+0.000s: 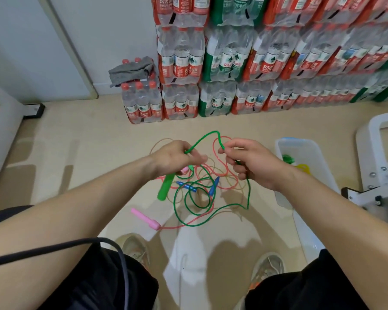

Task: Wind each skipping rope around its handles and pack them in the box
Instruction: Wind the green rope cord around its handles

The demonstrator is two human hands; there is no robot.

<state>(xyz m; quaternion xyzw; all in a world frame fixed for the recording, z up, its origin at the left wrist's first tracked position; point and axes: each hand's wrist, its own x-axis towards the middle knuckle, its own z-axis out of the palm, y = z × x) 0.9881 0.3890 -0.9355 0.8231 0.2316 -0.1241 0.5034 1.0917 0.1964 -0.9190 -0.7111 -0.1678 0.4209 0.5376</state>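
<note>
My left hand [174, 156] grips the green handles [165, 186], which hang down from it over the floor. From there the green rope [207, 136] arches up and across to my right hand [250, 163], which pinches it. The rest of the green rope lies looped on the floor, tangled with a pink rope and a yellowish rope. One pink handle [145, 218] lies on the floor near my feet, and two blue handles [189, 186] lie in the tangle. The clear plastic box [309, 153] stands at the right, with a green and a yellow bundle inside.
Stacked packs of water bottles [233, 63] line the wall ahead, a grey cloth [131, 71] on the lowest pack. A white metal frame [381, 166] stands at the right. A black cable [54, 249] crosses my left leg. My shoes [268, 268] are below the ropes.
</note>
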